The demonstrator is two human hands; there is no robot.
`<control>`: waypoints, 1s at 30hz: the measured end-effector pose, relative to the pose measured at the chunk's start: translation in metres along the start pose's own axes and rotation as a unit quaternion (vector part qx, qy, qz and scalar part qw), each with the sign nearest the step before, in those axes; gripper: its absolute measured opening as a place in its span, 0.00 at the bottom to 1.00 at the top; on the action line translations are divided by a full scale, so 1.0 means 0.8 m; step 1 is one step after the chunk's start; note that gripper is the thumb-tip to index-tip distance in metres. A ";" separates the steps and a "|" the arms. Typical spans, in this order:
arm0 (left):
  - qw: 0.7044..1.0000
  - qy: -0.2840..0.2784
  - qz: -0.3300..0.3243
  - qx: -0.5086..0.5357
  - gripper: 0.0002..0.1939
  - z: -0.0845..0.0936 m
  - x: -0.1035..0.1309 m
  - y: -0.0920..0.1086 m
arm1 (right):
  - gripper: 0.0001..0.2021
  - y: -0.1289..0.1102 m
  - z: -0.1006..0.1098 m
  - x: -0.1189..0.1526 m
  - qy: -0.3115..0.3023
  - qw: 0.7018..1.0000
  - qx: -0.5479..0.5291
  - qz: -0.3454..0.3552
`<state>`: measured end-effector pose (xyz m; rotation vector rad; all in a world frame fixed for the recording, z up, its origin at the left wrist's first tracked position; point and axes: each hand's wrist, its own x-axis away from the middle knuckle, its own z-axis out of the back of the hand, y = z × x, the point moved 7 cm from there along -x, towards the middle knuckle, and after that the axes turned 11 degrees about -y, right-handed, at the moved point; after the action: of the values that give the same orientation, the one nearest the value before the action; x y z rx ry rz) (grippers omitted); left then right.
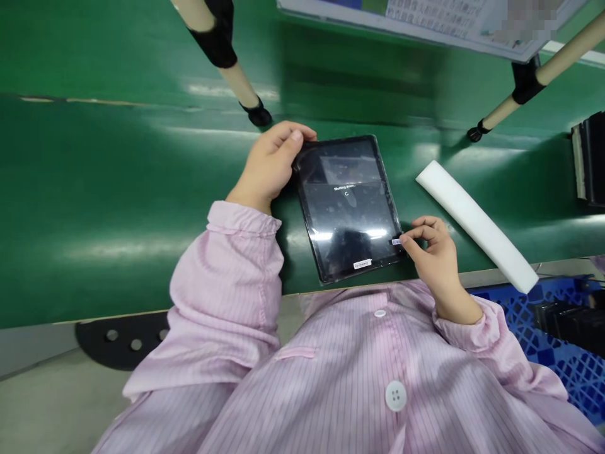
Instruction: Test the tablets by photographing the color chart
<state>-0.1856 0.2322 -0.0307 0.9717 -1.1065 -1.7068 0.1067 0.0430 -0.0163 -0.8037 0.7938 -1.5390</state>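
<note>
A black tablet (350, 214) lies slightly turned on the green tabletop near its front edge, its dark screen showing "Shutting down..." and a small loading ring. Two small white labels stick to its lower part, one of them a barcode-like label (362, 264) at the bottom edge. My left hand (274, 157) grips the tablet's upper left corner, thumb on top and fingers folded over the edge. At the lower right corner, my right hand (432, 249) pinches the tablet's edge beside the other label (397, 242), thumb and forefinger together.
A long white foam strip (477, 224) lies slantwise to the right. Behind the tablet stand pale tube legs with black feet (259, 113), under a printed board (425, 22). Black items (590, 157) sit at the far right. Below the table edge is a blue crate (558, 353).
</note>
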 end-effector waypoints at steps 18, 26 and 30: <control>0.999 -0.016 0.019 -0.046 0.17 0.000 0.002 0.002 | 0.06 -0.021 -0.020 0.012 0.007 0.990 0.096 0.107; 0.998 -0.012 0.023 -0.052 0.17 0.001 0.003 -0.001 | 0.09 -0.039 -0.030 0.025 0.016 0.954 0.229 0.193; 0.998 -0.011 0.024 -0.049 0.14 0.001 0.005 0.001 | 0.06 -0.035 -0.028 0.022 0.008 0.958 0.222 0.183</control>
<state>-0.1871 0.2286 -0.0303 0.8612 -1.0429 -1.7199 0.0715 0.0298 -0.0037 -0.2905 0.5393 -1.3172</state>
